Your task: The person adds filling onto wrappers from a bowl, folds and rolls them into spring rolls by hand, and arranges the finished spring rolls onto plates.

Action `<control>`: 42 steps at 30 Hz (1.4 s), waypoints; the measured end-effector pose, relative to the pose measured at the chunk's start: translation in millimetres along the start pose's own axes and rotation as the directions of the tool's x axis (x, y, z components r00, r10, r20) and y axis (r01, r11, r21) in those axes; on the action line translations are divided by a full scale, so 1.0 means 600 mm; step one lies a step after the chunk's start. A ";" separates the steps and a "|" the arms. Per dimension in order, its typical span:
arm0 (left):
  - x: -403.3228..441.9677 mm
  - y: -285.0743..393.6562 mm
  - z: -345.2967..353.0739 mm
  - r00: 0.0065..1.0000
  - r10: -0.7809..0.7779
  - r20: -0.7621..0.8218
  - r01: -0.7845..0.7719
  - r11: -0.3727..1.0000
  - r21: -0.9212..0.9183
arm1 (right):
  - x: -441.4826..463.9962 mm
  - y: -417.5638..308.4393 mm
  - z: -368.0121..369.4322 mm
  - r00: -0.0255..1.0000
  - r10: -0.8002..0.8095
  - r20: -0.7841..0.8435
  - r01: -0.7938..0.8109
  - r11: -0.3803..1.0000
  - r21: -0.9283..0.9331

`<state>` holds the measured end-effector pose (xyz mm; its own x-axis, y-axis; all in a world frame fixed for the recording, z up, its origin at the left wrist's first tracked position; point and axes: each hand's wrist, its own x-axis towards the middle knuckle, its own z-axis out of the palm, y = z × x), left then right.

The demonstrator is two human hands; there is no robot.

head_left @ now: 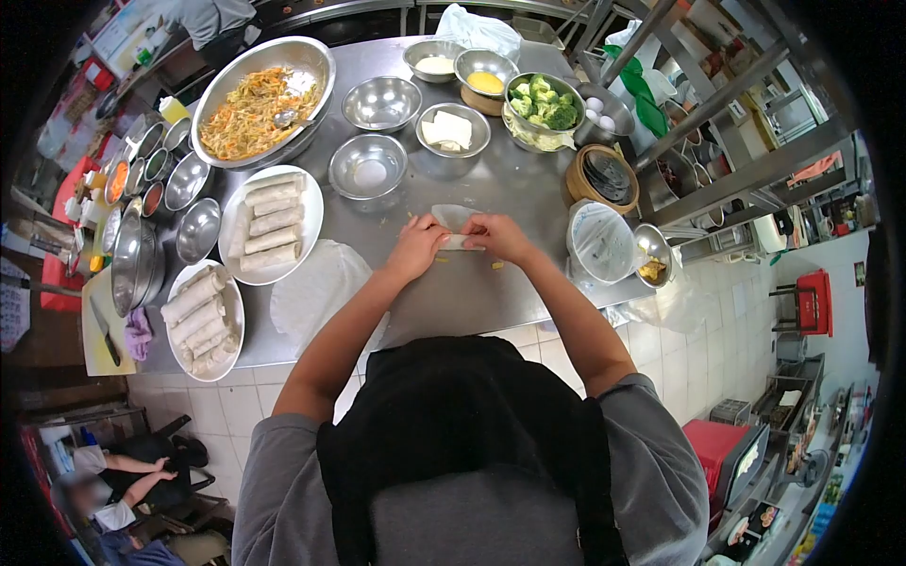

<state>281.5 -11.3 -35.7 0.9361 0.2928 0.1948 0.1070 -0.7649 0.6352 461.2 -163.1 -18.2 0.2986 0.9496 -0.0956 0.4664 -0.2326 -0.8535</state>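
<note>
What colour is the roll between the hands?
The roll is off-white; best seen in the head view.

A kitchen, apparently a commercial one: a broad steel table [472, 307] carries metal bowls [382, 102], broccoli [543, 102] and plated rolls [274, 223]. A knife [108, 340] lies on a board [95, 357] at near left; a metal rack [708, 109] stands right, over pale floor tiles [661, 358]. The worker wears an apron [453, 406].

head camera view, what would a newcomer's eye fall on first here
Probably the big metal bowl of shredded filling, at the far left of the metal table. Next, the rolls on two white plates, nearer on the left. Then the left hand and right hand, both at a pale wrapper mid-table.
</note>
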 end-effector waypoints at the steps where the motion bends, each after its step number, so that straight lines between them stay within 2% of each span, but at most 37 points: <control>1: 0.001 0.003 -0.001 1.000 -0.021 0.019 0.021 0.999 0.029 | 0.000 -0.003 -0.002 1.000 -0.004 -0.008 0.003 1.000 -0.020; 3: 0.004 0.015 -0.007 0.996 -0.065 0.054 0.060 0.994 0.088 | -0.001 -0.010 -0.005 1.000 0.002 -0.016 -0.003 0.998 -0.060; 6: -0.007 0.040 -0.017 0.994 0.102 -0.033 -0.092 0.967 0.236 | 0.001 -0.020 -0.008 1.000 0.014 -0.018 -0.016 0.992 -0.126; 9: -0.014 0.036 -0.010 0.975 0.204 0.086 -0.220 0.944 0.246 | 0.004 -0.016 -0.008 1.000 -0.011 -0.029 0.006 0.983 -0.183; 11: -0.021 0.038 0.001 0.983 0.181 0.034 -0.184 0.957 0.225 | 0.008 -0.010 -0.008 0.998 -0.056 -0.043 0.046 0.979 -0.199; 14: -0.025 0.024 0.016 0.987 0.160 0.006 -0.157 0.966 0.207 | 0.011 -0.009 -0.007 0.999 -0.005 -0.039 -0.002 0.985 -0.174; 17: -0.026 0.015 0.018 0.986 0.165 -0.004 -0.160 0.966 0.202 | 0.004 -0.015 -0.003 0.971 -0.228 -0.077 0.182 0.904 -0.387; 23: -0.021 0.010 0.019 0.987 0.158 -0.005 -0.156 0.975 0.157 | -0.048 -0.071 0.026 0.946 -0.290 -0.147 0.158 0.805 -0.572; 26: -0.017 0.011 0.020 0.989 0.149 -0.019 -0.146 0.982 0.116 | -0.049 -0.053 0.047 0.942 -0.285 -0.179 0.118 0.778 -0.617; 27: -0.015 0.018 0.013 0.989 0.144 -0.030 -0.140 0.985 0.099 | -0.049 -0.052 0.047 0.942 -0.285 -0.176 0.119 0.776 -0.619; 30: -0.015 0.043 -0.010 0.993 0.116 -0.012 -0.108 0.956 0.273 | -0.052 -0.042 0.047 0.941 -0.293 -0.170 0.129 0.774 -0.620; 33: -0.008 0.028 -0.006 0.991 0.134 0.011 -0.131 0.950 0.282 | -0.043 -0.025 0.047 0.934 -0.314 -0.169 0.150 0.776 -0.612; 39: 0.000 0.005 -0.004 0.998 0.057 0.030 -0.060 0.993 0.099 | -0.040 -0.019 0.041 0.941 -0.306 -0.144 0.168 0.793 -0.586; 42: 0.002 -0.003 -0.002 0.994 0.113 0.003 -0.112 0.985 0.128 | -0.040 -0.019 0.037 0.944 -0.304 -0.127 0.175 0.789 -0.590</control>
<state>282.2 -8.9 -35.4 0.9432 0.2027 0.2630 0.0431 -0.8601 0.5083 430.1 -178.4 -17.7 0.2458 0.9406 0.2340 0.9109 -0.1416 -0.3876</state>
